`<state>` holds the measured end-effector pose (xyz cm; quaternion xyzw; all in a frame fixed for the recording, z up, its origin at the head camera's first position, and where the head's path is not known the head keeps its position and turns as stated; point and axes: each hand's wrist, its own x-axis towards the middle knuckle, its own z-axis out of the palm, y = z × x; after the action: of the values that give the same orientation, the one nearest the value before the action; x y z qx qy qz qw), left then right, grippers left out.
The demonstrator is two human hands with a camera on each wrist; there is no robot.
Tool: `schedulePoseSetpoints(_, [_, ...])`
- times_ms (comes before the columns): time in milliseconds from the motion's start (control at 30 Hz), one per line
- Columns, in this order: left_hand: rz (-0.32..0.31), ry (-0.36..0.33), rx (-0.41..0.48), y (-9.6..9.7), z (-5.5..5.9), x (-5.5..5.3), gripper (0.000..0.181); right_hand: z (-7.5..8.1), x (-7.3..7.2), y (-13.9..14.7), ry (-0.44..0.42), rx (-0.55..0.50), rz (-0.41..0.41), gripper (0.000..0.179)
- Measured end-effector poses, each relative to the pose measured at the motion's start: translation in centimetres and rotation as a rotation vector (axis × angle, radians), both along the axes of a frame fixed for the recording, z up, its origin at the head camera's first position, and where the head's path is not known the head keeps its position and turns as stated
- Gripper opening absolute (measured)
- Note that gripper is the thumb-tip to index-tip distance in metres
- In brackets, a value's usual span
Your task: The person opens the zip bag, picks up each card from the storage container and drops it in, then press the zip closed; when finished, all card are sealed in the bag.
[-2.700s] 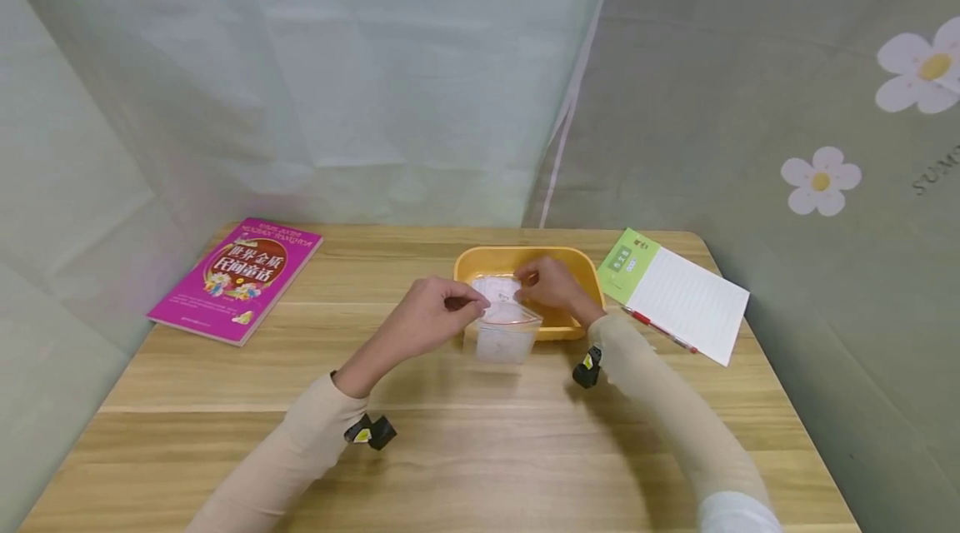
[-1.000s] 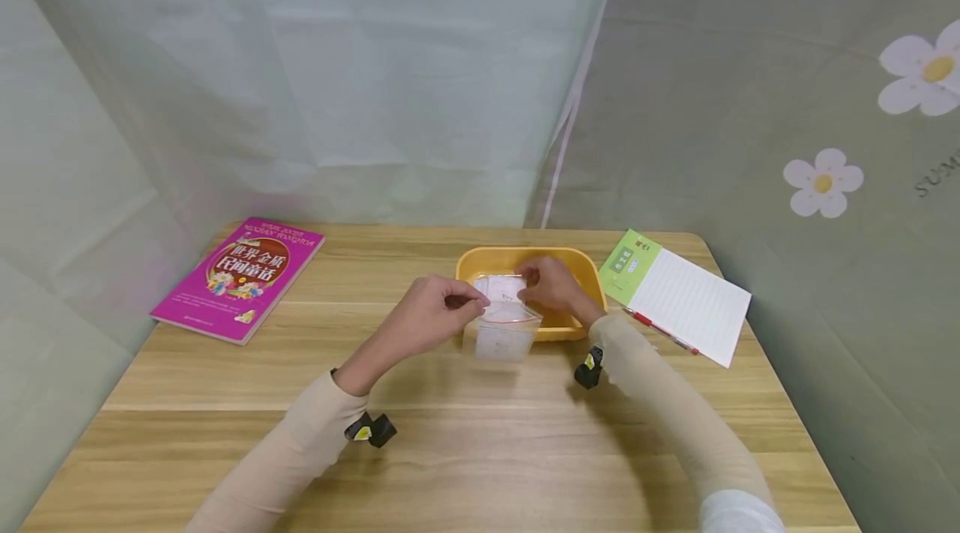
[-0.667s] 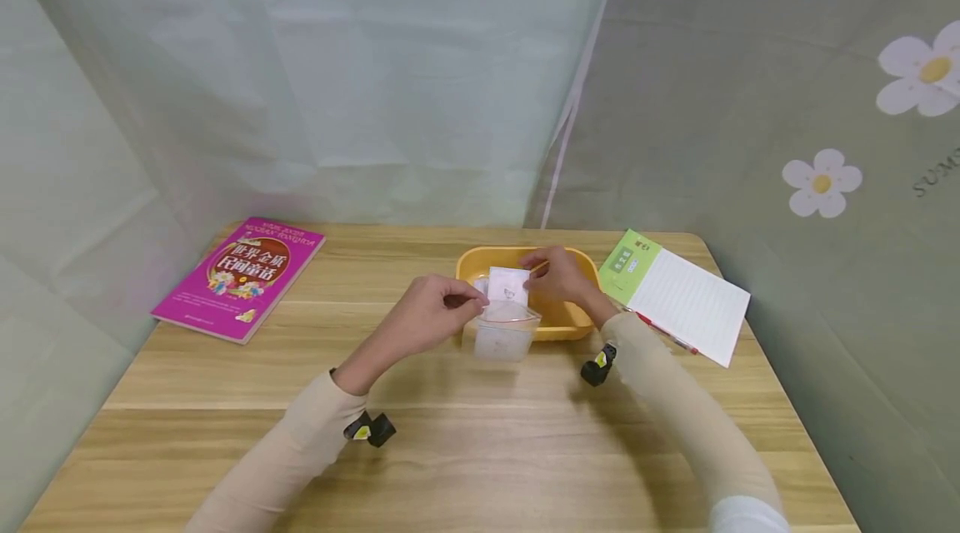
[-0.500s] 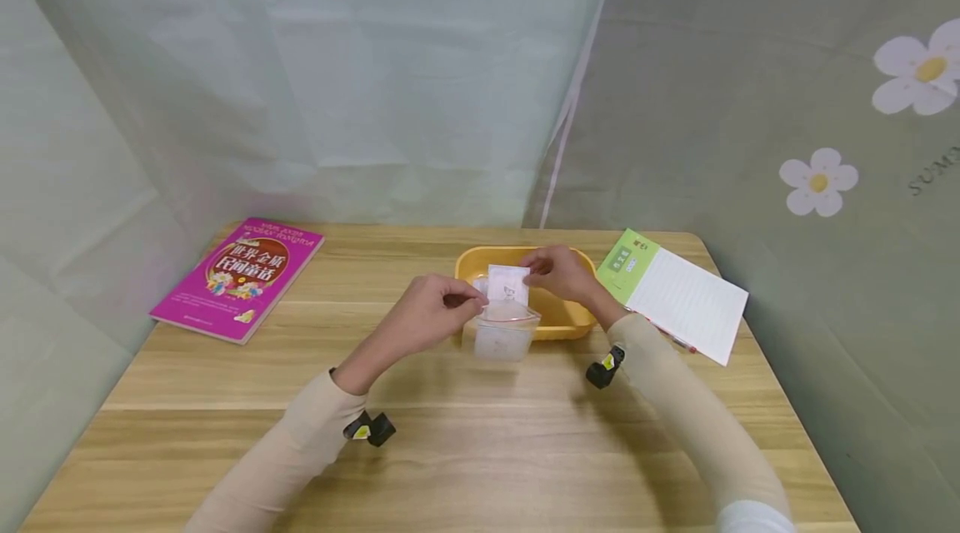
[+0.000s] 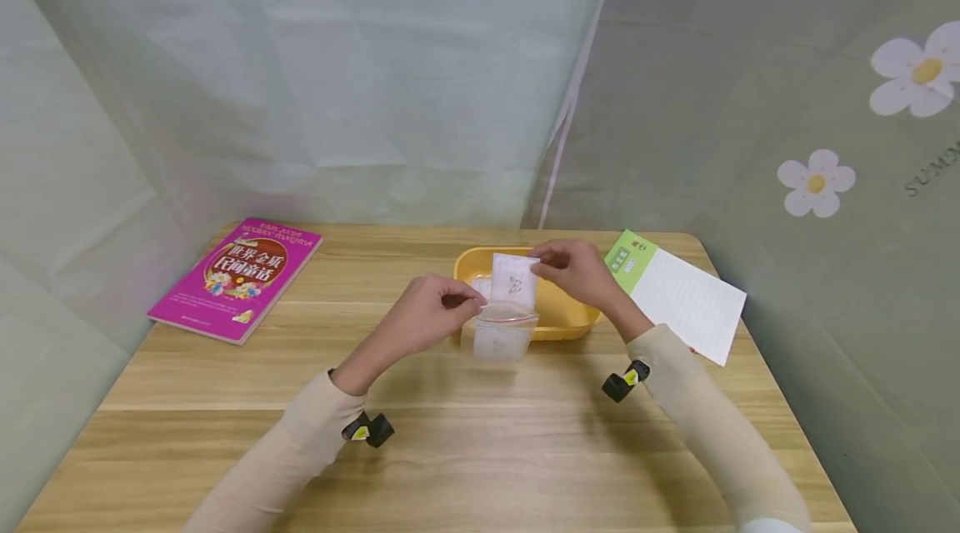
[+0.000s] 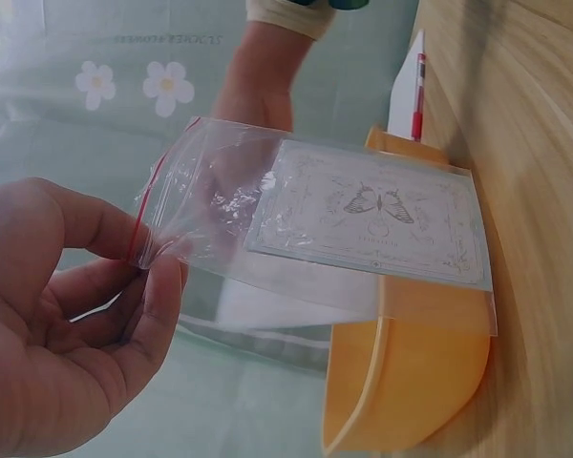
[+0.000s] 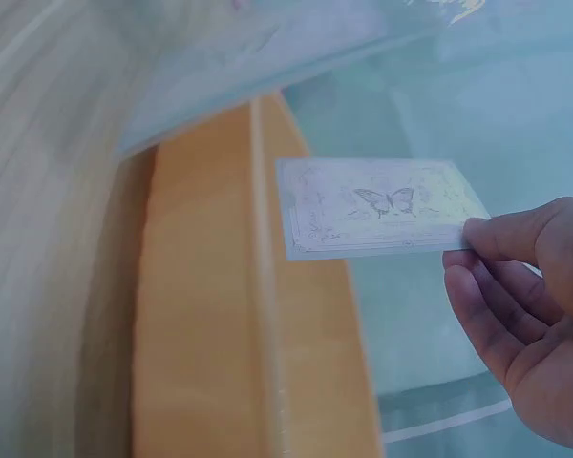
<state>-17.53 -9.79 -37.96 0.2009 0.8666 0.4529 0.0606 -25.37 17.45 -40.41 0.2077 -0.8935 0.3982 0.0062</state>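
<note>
My left hand (image 5: 429, 315) pinches the top edge of a clear zip bag (image 6: 229, 191) with a red seal line. Inside the bag lies a pale card (image 6: 382, 212) printed with a butterfly in an ornate frame. A second butterfly card (image 7: 377, 208) is pinched by one corner between thumb and fingers of my right hand (image 7: 535, 296). In the head view that card stands upright just behind the bag's mouth, over the yellow tray (image 5: 566, 321). The bag hangs at the tray's near edge. More pale material shows in the tray's left part, mostly hidden behind the bag and card.
A pink book (image 5: 238, 279) lies at the table's back left. To the right of the tray rests a green-and-white notepad (image 5: 686, 300), with a red pen (image 6: 419, 95) beside it, mostly covered by my right arm in the head view. Fabric walls enclose the wooden table (image 5: 480, 450).
My right hand has risen out of the tray and moved right and toward me, lifting a butterfly card. My left hand has stayed nearly still with the bag.
</note>
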Motion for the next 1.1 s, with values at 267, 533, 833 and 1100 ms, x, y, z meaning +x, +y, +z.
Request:
schedulePoseSetpoints(267, [0.008, -0.011, 0.003, 0.0, 0.1, 0.1, 0.016, 3.3, 2.2, 0.1, 0.059, -0.070, -0.008, 0.019])
schedulePoseSetpoints(533, [0.008, -0.005, 0.010, 0.1, 0.1, 0.1, 0.017, 6.6, 4.1, 0.5, 0.153, -0.173, -0.023, 0.016])
schedulePoseSetpoints(833, [0.015, -0.002, 0.007, 0.2, 0.0, 0.0, 0.016, 8.9, 6.4, 0.5, 0.258, -0.259, 0.002, 0.014])
schedulePoseSetpoints(1100, [0.008, 0.008, 0.000, 0.3, -0.1, 0.0, 0.022, 8.8, 7.0, 0.2, 0.290, -0.291, 0.041, 0.013])
